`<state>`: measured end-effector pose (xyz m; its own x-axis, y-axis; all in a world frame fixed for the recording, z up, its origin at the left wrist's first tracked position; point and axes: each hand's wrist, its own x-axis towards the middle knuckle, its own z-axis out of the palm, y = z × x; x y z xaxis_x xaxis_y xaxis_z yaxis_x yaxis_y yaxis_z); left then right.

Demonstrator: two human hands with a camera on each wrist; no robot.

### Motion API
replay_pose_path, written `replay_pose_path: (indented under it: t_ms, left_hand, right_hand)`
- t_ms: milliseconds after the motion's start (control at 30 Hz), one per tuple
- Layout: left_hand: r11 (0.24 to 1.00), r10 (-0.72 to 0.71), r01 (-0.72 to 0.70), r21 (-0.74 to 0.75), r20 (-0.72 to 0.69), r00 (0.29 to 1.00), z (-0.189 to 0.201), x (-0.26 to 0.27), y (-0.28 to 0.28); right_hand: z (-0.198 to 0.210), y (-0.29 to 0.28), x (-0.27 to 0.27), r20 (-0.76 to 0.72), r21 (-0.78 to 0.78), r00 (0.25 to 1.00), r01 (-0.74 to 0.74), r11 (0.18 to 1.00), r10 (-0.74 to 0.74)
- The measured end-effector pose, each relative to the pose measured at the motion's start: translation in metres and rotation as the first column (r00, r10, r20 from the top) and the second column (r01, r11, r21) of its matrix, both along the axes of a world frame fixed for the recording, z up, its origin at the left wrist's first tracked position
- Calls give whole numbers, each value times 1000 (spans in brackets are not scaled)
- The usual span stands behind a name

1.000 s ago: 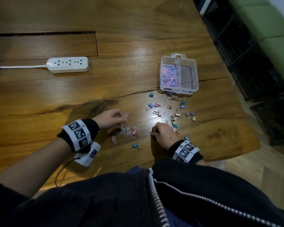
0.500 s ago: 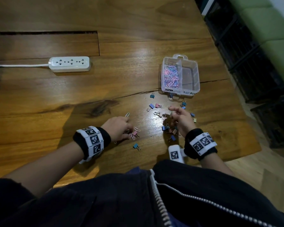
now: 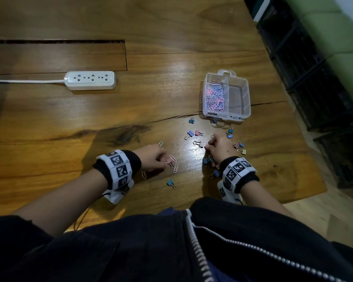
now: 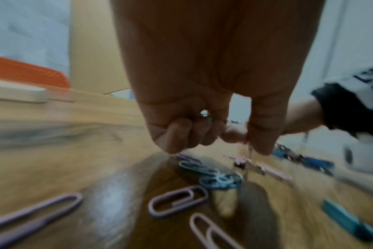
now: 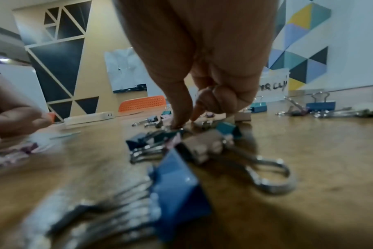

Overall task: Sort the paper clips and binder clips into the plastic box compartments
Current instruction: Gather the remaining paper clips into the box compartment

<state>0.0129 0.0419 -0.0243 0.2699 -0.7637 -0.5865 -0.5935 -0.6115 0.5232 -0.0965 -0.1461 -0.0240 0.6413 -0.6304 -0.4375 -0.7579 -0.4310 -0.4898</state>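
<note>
place: office or meeting room | wooden table [image 3: 171, 33] with a cable slot and a white power strip [image 3: 91, 80] | orange perforated chair [image 5: 143, 103] beyond the table | geometric triangle wall panels [image 5: 62, 55], coloured triangle mural [image 5: 305, 50] | green sofa cushions [image 3: 334, 37] beside dark crates [image 3: 314, 88]
</note>
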Motion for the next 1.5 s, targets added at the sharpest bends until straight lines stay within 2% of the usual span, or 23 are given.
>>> replay_pose_path:
  t_ms: [67, 133, 267, 300, 333, 367, 433, 500, 533, 633, 700, 767, 800, 867, 967, 1033, 1100, 1167, 1267, 1300, 1400, 1433, 1500]
  left_hand:
    - [984, 155, -165, -61, -135, 979, 3, 8, 5]
    - [919, 336, -384, -93, -329, 883, 7, 16, 11]
    - [621, 554, -783, 11, -713, 429, 13, 22, 20]
    - [567, 577, -822, 44, -734, 359, 14, 23, 22]
    - [546, 601, -836, 56, -721, 344, 13, 23, 24]
    - [575, 624, -817, 40, -668, 406, 11, 24, 27]
    - [748, 586, -662, -47, -421, 692, 8, 23, 34]
    - [927, 369, -374, -30, -108, 923, 5, 20, 43]
    - [975, 221, -221, 23, 4, 975, 1, 17, 48]
    - [994, 13, -26, 103, 127, 992, -7, 10, 51]
    - [998, 19, -26, 57, 130, 991, -11, 9, 51]
    - [999, -1, -5, 32, 161, 987, -12, 8, 47]
    - [999, -27, 21, 33, 184, 983, -12, 8, 44]
    - [997, -76, 69, 39, 232, 970, -10, 8, 36]
    - [991, -136, 128, 44, 302, 944, -6, 8, 26]
    - [986, -167, 159, 50, 322, 932, -7, 7, 21]
    - [987, -162, 157, 44, 308, 937, -9, 6, 18]
    - [993, -115, 118, 5, 266, 957, -9, 6, 18]
    - [978, 169, -168, -123, 1, 986, -9, 15, 22]
    - [934, 304, -332, -130, -194, 933, -7, 18, 25]
    - [681, 490, -731, -40, -717, 496, -5, 27, 32]
    - [614, 481, -789, 2, -793, 373, -4, 28, 34]
    - [554, 405, -831, 57, -890, 209, 0, 28, 37]
  right_hand:
    - [1, -1, 0, -17, 3, 999, -35, 999, 35]
    - [1, -2, -1, -29, 8, 996, -83, 996, 83]
    - [0, -4, -3, -97, 0, 985, -142, 990, 142]
    - [-1, -4, -4, -107, -4, 983, -148, 989, 147]
    - [-2, -5, -5, -104, -4, 984, -144, 990, 143]
    - [-2, -5, -6, -77, 0, 989, -129, 992, 128]
    - [1, -5, -9, 39, 79, 998, -59, 995, 56]
    - [4, -3, -11, 192, 340, 976, 31, 940, -101]
    - [6, 0, -12, 238, 509, 950, 53, 859, -200]
    - [11, 14, -10, 207, 834, 894, 51, 550, -398]
    - [12, 25, -6, 141, 894, 893, 70, 442, -428]
    - [11, 34, -3, 78, 911, 895, 115, 396, -439]
    - [9, 38, -1, 60, 905, 899, 134, 404, -433]
    - [4, 43, 1, 65, 846, 933, 136, 515, -354]
    - [1, 53, 1, 100, 630, 994, -34, 776, -37]
    - [-1, 58, -1, 82, 429, 981, -194, 882, 176]
    - [-4, 62, -2, 48, 231, 955, -297, 927, 294]
    - [-5, 63, -3, 31, 151, 935, -354, 923, 353]
    - [-6, 63, -4, -41, 118, 884, -458, 881, 465]
    - [-5, 62, -5, -47, 134, 888, -448, 884, 458]
    - [0, 58, -4, 18, 278, 952, -299, 913, 307]
    - [3, 56, -4, 65, 357, 972, -233, 905, 224]
    - [7, 52, -1, 173, 563, 985, -96, 821, -3]
